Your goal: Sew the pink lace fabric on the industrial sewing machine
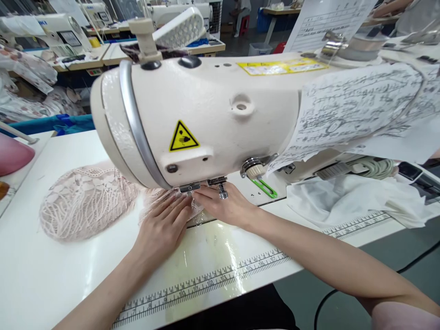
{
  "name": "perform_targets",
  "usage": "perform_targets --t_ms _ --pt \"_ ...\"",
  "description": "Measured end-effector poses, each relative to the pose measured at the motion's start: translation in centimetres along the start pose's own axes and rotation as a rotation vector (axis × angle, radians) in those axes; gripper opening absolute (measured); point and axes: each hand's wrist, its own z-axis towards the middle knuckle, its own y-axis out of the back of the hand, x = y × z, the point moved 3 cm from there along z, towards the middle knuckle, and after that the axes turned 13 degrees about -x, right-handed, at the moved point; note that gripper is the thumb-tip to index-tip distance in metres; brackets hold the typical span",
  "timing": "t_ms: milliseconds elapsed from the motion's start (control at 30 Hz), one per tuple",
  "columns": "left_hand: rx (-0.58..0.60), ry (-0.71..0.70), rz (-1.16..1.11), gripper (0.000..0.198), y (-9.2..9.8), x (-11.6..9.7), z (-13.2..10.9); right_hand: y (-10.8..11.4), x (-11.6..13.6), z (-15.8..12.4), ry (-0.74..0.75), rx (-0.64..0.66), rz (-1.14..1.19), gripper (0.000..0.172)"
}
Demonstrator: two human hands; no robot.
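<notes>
A white sewing machine (213, 105) stands across the table, its head hiding the needle area. My left hand (168, 215) lies flat with fingers stretched over a piece of pale pink lace fabric (151, 201), pressing it to the machine bed. Close beside it, my right hand (227, 204) reaches under the machine head, touching the fabric's right edge. Its fingertips are partly hidden by the machine, so I cannot see what lies between them. To the left, a pale pink lace cup-shaped piece (85, 201) rests on the white tabletop, close to the fabric under my left hand.
A printed ruler (206, 284) runs along the table's front edge. Green thread snips (264, 187) lie right of my right hand, near white cloth (337, 197). A pink thread cone (13, 153) stands far left. Handwritten paper (357, 105) covers the machine's arm. Other sewing machines stand behind.
</notes>
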Motion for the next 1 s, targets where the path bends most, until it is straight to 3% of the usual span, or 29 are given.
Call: perform_targets --t_ms 167,367,500,867,1000 --pt "0.022 0.043 0.027 0.018 0.4 0.3 -0.2 0.4 1.0 0.1 0.028 0.007 -0.1 0.031" --pt "0.029 0.053 0.056 0.016 0.4 0.7 -0.4 0.5 1.7 0.2 0.091 -0.146 -0.143 0.028" --pt "0.038 0.074 0.059 0.016 0.2 0.9 -0.6 0.2 1.8 0.2 0.117 -0.176 -0.076 0.022" --pt "-0.044 0.101 -0.058 0.014 0.7 0.5 -0.2 -1.0 0.9 0.3 -0.174 -0.171 0.363 0.019" --pt "-0.006 0.172 -0.042 0.033 0.5 1.0 -0.6 -1.0 1.0 0.1 -0.172 -0.137 0.396 0.019"
